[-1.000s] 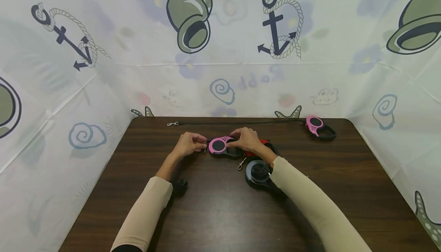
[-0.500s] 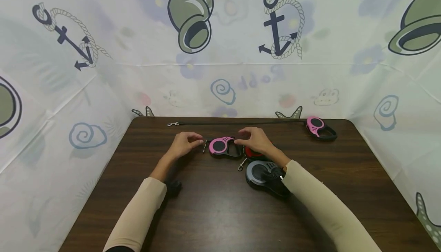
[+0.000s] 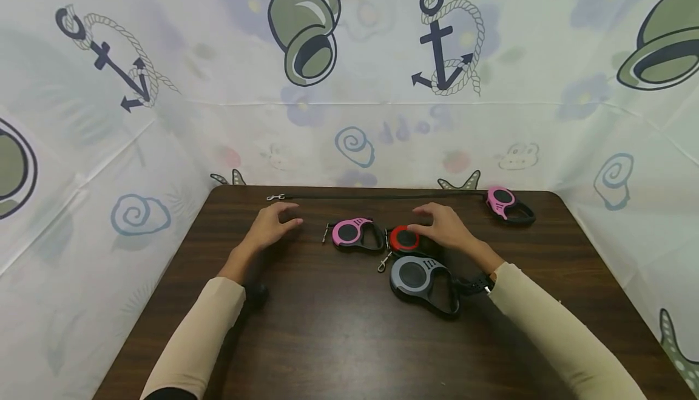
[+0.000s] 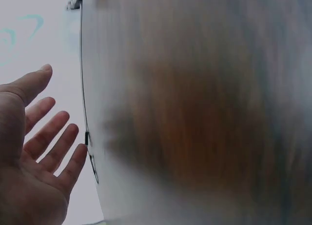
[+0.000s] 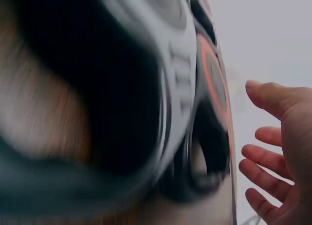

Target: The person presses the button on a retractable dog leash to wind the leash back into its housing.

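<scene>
While left hand (image 3: 267,227) and right hand (image 3: 446,227) hover, fingers apart, a pink-and-black plastic leash (image 3: 346,233) lies crosswise between, silver clip (image 3: 325,233) leftmost, looped handle (image 3: 381,239) pointing right.

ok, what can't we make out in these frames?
Tabletop, left wrist view: smeared by blur.
Grey leash, right wrist view: blurred, cut off by the left and top edges.
Red leash, head view: handle end partly hidden by right grip.

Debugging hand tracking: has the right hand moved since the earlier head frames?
Yes: the right hand has moved right, away from the nearer pink leash, which stays put.
</scene>
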Action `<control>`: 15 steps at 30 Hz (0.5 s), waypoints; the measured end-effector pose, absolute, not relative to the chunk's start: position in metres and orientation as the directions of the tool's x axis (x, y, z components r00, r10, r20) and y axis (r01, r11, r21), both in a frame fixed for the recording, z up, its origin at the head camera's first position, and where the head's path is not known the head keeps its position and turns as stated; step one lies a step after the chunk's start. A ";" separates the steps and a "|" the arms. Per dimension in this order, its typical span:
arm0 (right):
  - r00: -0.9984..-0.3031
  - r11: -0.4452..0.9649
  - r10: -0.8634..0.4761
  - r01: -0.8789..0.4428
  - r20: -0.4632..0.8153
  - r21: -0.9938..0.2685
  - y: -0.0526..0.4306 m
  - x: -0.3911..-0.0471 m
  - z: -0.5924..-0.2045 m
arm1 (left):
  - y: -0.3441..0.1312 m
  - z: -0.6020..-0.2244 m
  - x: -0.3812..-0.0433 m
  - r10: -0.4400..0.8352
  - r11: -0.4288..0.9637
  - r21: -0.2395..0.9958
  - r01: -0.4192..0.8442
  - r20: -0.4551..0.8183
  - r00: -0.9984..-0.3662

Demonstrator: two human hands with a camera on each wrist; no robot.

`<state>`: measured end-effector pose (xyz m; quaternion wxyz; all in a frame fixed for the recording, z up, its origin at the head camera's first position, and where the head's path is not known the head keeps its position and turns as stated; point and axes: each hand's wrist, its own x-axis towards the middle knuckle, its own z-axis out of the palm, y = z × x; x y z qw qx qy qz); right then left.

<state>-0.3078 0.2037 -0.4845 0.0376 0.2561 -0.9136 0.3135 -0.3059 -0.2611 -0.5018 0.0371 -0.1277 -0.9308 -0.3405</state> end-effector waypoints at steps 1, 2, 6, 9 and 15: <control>-0.864 0.682 -0.446 -0.496 0.232 -0.538 0.209 -0.307 -0.484 | -0.264 -0.501 -0.307 0.212 0.741 0.619 0.261 0.154 -0.965; -0.864 0.692 -0.448 -0.499 0.231 -0.522 0.214 -0.307 -0.483 | -0.268 -0.500 -0.308 0.208 0.748 0.612 0.258 0.153 -0.966; -0.865 0.735 -0.453 -0.499 0.215 -0.459 0.235 -0.306 -0.481 | -0.279 -0.500 -0.312 0.192 0.777 0.582 0.242 0.146 -0.970; -0.868 0.766 -0.453 -0.496 0.204 -0.410 0.251 -0.305 -0.480 | -0.284 -0.501 -0.314 0.191 0.795 0.558 0.237 0.141 -0.971; -0.880 0.817 -0.425 -0.473 0.212 -0.329 0.283 -0.305 -0.478 | -0.289 -0.501 -0.319 0.204 0.811 0.529 0.250 0.146 -0.968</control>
